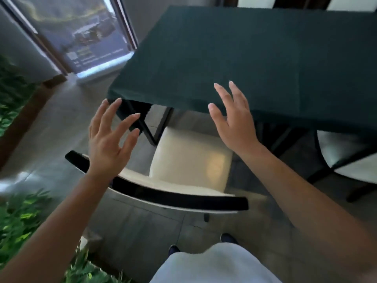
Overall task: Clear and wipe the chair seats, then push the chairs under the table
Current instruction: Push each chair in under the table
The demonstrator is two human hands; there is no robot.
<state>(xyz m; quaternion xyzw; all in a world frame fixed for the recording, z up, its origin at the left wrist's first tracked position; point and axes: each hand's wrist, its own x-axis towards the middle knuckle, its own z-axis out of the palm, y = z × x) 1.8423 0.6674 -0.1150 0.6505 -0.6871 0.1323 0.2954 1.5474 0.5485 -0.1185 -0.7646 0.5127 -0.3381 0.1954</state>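
Observation:
A chair with a cream seat and a black curved backrest stands right in front of me, its front edge just under the table with the dark green cloth. Nothing lies on the seat. My left hand hovers above the backrest's left end, fingers spread, holding nothing. Over the table's near edge, above the seat, my right hand is held with fingers apart and is also empty. Neither hand touches the chair.
A second cream chair sits to the right, partly under the table. Two more chair backs show at the far side. Green plants line the left. A glass door with a poster is at the back left.

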